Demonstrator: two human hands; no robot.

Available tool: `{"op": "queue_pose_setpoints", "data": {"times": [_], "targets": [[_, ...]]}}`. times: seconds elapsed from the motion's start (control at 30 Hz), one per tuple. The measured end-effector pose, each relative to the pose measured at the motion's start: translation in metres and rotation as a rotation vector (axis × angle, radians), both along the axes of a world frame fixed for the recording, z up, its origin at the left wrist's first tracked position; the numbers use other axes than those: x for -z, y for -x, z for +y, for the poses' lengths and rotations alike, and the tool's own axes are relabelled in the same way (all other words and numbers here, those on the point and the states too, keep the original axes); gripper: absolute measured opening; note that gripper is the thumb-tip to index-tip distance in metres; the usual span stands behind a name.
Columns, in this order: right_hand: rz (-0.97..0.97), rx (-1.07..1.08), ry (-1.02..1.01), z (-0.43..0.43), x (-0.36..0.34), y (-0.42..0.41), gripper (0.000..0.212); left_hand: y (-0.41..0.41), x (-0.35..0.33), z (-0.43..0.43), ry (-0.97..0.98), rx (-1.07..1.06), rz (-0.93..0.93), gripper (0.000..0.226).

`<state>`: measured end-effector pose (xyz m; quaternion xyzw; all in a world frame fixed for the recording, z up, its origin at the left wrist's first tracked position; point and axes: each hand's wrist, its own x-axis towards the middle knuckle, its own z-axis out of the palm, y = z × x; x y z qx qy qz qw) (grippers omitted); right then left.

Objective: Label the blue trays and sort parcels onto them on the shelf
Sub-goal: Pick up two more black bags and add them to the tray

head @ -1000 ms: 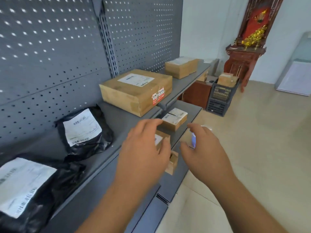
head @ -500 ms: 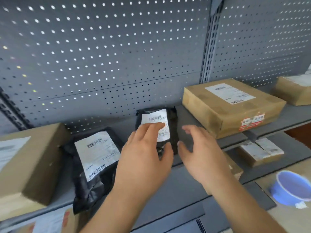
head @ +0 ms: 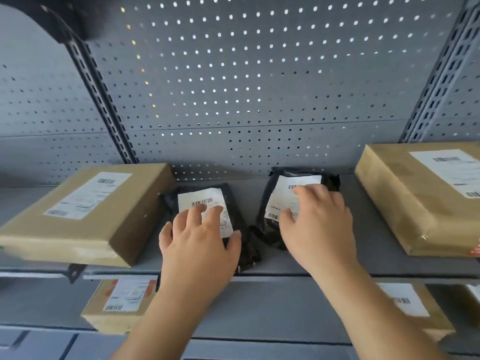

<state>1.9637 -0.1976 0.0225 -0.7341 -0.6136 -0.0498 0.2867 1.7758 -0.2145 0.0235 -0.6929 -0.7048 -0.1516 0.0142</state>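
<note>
Two black plastic mailer parcels with white barcode labels lie side by side on the grey shelf. My left hand lies over the left black parcel, fingers spread and fingertips on its label. My right hand lies over the right black parcel, fingers relaxed on its label. Neither hand curls round a parcel. No blue tray is in view.
A flat cardboard box lies left of the black parcels and another cardboard box to their right. Several more boxes sit on the lower shelf. A perforated grey back panel rises behind.
My view has swung left along the shelf. Both hands have moved from the air near the lower shelf onto the two black parcels, one hand on each.
</note>
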Motion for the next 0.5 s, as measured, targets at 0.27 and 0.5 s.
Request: {"op": "queue_pose_setpoints", "data": {"times": [0.27, 0.5], "targets": [[-0.086, -0.036, 0.082, 0.005, 0.019, 0.005, 0.021, 0.011, 0.025, 0.006, 0.123, 0.059, -0.043, 0.061], [-0.028, -0.052, 0.068, -0.003, 0.021, -0.003, 0.018, 0.019, 0.031, 0.021, 0.108, 0.168, -0.064, 0.059]]}}
